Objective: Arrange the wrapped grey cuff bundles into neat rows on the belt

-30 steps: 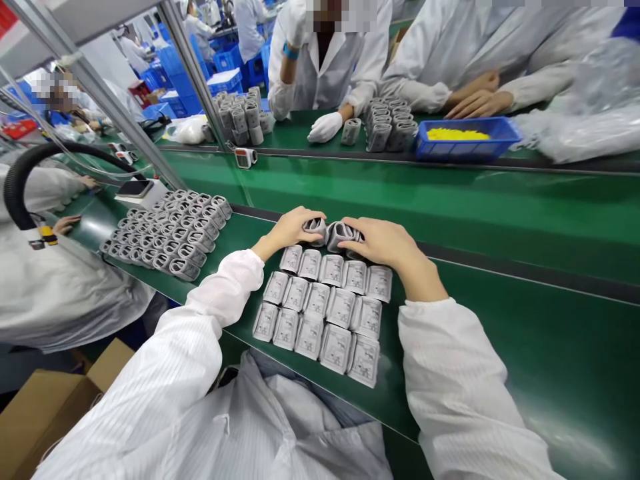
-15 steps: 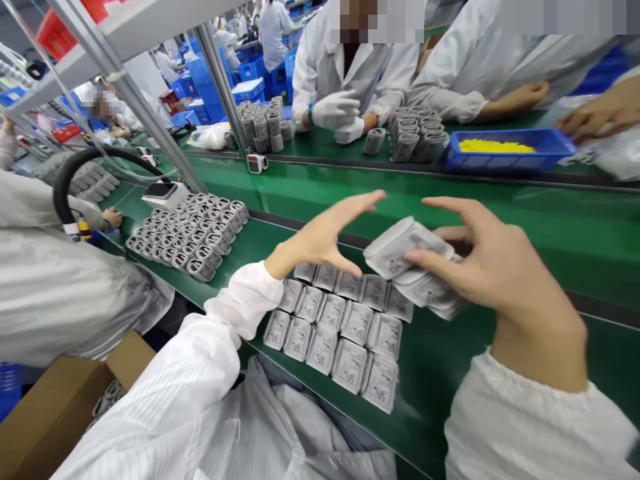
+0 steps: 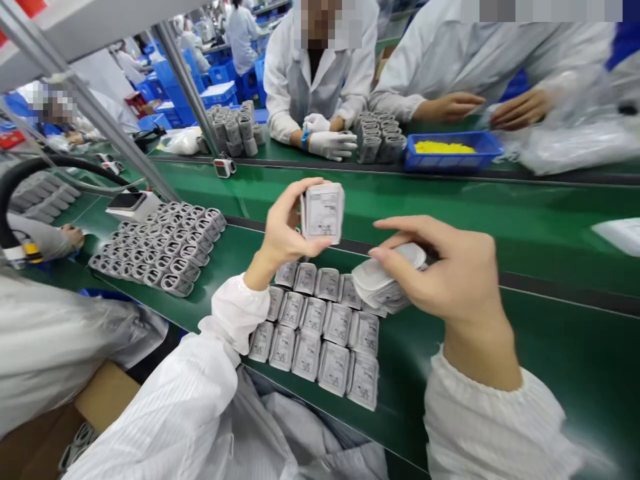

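Observation:
My left hand (image 3: 286, 223) is raised above the rows, closed around a grey rolled cuff (image 3: 323, 212) held upright, its printed face towards me. To the right, my right hand (image 3: 443, 267) grips a small stack of similar grey cuffs (image 3: 383, 283) between thumb and fingers; the far side of the stack is hidden. Beneath both hands, several rows of these cuffs (image 3: 313, 317) lie side by side on the green bench, printed faces up. The right-hand stack covers part of the back row.
Rolled cuffs (image 3: 160, 247) stand in a block at the left, by a white box (image 3: 131, 203) with a dark top. Beyond the green conveyor (image 3: 450, 200), co-workers sit near more cuffs and a blue bin (image 3: 453, 157) of yellow pieces. A metal post (image 3: 187, 87) rises on the left.
My left hand, open and empty before, now holds one cuff up. My right hand has moved slightly left with the remaining stack. The whole view has shifted a little.

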Demonstrator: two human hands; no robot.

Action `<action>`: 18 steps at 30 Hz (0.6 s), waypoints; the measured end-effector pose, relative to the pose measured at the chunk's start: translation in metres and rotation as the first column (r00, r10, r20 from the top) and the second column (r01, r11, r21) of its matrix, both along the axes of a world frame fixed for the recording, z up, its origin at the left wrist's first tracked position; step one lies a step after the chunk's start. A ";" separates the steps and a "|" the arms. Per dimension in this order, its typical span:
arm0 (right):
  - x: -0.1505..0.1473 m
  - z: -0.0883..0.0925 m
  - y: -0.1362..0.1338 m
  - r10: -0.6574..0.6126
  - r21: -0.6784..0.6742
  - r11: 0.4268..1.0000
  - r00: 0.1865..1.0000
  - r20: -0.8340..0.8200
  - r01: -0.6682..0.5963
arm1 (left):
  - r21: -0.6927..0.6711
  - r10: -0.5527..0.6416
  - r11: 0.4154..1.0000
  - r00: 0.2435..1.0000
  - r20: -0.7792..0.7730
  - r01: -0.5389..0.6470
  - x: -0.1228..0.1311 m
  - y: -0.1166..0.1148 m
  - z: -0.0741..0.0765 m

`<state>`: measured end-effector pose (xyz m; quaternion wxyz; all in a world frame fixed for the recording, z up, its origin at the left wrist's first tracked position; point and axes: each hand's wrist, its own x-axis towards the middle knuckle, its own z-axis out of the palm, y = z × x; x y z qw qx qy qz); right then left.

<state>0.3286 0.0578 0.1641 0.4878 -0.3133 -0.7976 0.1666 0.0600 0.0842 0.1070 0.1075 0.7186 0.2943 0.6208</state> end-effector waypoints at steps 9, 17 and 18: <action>-0.015 -0.005 -0.012 0.105 -0.129 0.989 0.969 0.224 -0.078 | 0.118 -0.119 0.984 0.985 -0.128 0.134 -0.002 -0.018 0.034; -0.013 -0.002 -0.014 0.119 -0.150 0.985 0.956 0.268 -0.080 | 0.081 -0.090 0.991 0.983 -0.162 0.105 0.003 -0.026 0.041; -0.013 -0.002 -0.014 0.123 -0.155 0.984 0.955 0.269 -0.083 | 0.074 -0.088 0.992 0.983 -0.159 0.101 0.004 -0.026 0.041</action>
